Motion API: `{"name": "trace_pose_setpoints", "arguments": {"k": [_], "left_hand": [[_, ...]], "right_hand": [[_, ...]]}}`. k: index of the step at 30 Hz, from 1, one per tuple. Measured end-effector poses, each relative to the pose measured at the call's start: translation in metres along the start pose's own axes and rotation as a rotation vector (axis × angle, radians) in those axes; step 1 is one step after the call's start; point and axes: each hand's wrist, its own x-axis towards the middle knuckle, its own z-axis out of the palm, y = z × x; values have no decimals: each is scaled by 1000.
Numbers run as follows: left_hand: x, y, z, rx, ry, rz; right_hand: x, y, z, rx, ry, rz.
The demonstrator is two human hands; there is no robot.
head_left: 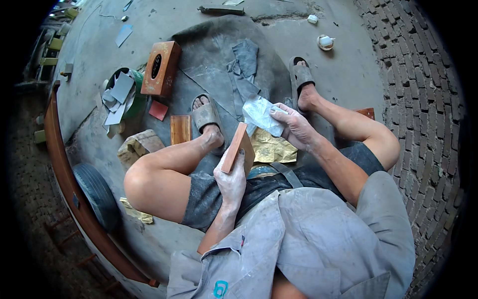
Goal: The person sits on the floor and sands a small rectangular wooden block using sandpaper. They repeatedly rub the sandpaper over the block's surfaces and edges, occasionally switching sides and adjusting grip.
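My left hand is closed round a flat reddish-brown wooden board, held up on edge between my knees. In my right hand, a crumpled whitish sheet is pinched between thumb and fingers; it looks thin, and I cannot tell if it is plastic or worn paper. The sheet is a little beyond the board and apart from it. Below my right hand lies a creased yellow paper. Pale dust coats both hands.
A wooden tissue box stands ahead left, beside a green bucket full of grey sheet scraps. Near my left foot lie a small wooden panel and a red square. A tire is at left, a brick wall at right.
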Motion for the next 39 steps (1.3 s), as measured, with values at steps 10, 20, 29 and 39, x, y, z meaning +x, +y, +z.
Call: {"name": "trace_pose_setpoints", "arguments": {"k": [10, 20, 29, 39], "left_hand": [[1, -1, 7, -44, -14, 7], [3, -14, 11, 260, -57, 359], [-7, -19, 10, 118, -112, 318], [2, -11, 15, 193, -126, 442]], "right_hand": [[-18, 0, 8, -60, -33, -8], [-42, 0, 45, -1019, -241, -926], [-73, 15, 79, -1828, -166, -958], [-59, -28, 57, -1364, -335, -840]]}}
